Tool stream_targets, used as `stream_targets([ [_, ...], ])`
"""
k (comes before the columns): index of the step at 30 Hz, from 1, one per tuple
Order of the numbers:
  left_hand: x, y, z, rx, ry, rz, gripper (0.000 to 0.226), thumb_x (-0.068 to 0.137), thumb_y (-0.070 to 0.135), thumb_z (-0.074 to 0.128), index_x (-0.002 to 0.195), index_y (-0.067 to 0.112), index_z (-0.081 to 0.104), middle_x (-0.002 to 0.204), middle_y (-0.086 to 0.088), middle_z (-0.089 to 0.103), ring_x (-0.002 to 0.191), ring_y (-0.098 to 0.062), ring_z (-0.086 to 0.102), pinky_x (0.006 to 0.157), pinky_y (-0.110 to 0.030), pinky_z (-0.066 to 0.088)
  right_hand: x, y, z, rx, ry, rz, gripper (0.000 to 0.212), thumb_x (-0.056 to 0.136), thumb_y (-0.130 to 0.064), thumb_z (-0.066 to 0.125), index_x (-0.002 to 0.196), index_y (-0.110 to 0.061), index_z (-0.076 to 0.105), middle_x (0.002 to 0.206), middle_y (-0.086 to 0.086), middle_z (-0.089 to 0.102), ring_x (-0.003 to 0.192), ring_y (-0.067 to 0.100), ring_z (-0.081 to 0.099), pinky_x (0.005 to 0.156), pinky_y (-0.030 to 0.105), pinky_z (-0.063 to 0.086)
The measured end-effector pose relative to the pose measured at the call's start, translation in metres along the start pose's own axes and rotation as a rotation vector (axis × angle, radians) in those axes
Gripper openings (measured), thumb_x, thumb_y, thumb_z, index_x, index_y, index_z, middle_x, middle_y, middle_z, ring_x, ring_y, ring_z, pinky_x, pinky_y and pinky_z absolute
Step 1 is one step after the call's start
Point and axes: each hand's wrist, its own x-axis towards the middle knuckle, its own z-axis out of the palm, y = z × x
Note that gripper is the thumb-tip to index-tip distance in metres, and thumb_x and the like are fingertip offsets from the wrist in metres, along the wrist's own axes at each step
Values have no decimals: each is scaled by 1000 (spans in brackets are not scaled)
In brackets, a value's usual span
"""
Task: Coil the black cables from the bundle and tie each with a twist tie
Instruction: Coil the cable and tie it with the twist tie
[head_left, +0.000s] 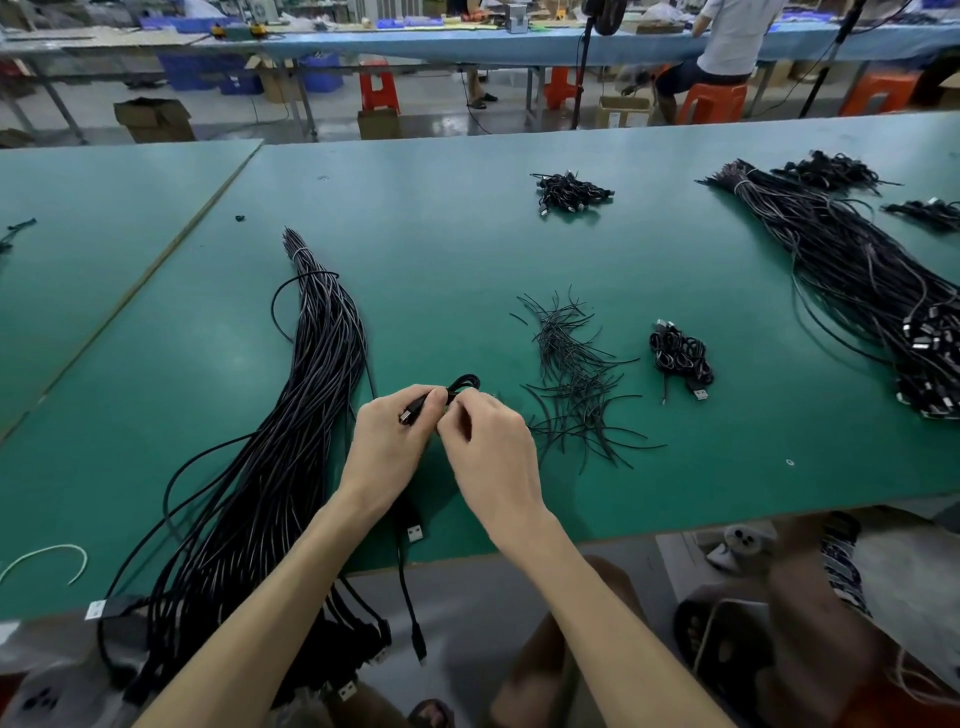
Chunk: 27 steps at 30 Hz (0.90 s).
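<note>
Green surface (467, 249) in a busy workshop, and both hands meet near its front edge. The left hand (392, 436) grips a small coiled cable (464, 383), fingers (415, 400) curled round it, a plug poking out by the thumb. The right hand (488, 447) pinches the same coil (whether a tie sits in that pinch, cannot tell). The big bundle (306, 395) lies left, spilling over the front edge; loose twist ties (576, 379) lie just right of the hands, with finished coils (678, 353) beyond.
</note>
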Motion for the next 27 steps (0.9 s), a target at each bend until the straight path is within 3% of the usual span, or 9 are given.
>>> stream_targets([
  [4,-1,6,0,-63,-18,-7,23,106,22,58,91,20,77,60,9,65,49,-5,54,52,-18,43,4,4,-5,272,-6,118,30,102,-24,52,75,-13,60,73,-2,64,70,19,58,68,42,51],
  [8,-2,14,0,-130,-56,7,20,104,18,59,112,29,74,75,20,70,63,3,59,63,-10,43,6,7,-5,385,67,169,30,102,-21,54,77,-10,65,76,3,68,75,22,63,72,45,52],
  [10,-2,14,1,-143,-84,1,26,104,16,59,127,21,70,84,24,70,73,4,61,71,-9,42,6,9,-5,409,115,174,28,102,-18,55,77,-9,65,75,1,65,73,19,59,70,41,51],
  [14,-2,14,0,-192,-157,-9,31,106,9,54,131,24,64,84,22,65,65,2,55,63,-10,38,6,11,-7,423,147,184,28,102,-17,56,76,-11,65,73,-3,62,71,15,54,63,26,44],
  [19,-1,9,-2,-201,-141,-59,29,108,20,53,109,36,77,83,0,69,66,-18,54,66,-42,44,5,9,-9,284,104,125,28,101,-18,57,76,-11,64,75,-3,59,73,16,53,67,32,46],
  [23,-1,7,-2,-186,-75,-68,25,104,18,60,110,38,73,83,6,71,64,-10,60,62,-30,49,2,3,-7,95,81,23,22,101,-19,57,84,-10,67,83,-1,62,79,18,55,72,40,50],
  [27,-2,4,-2,-148,-131,-39,24,104,13,59,114,30,73,85,5,67,64,-4,60,64,-15,48,0,-1,-7,-44,121,-62,20,100,-16,59,85,-8,69,83,5,65,80,24,59,73,41,52],
])
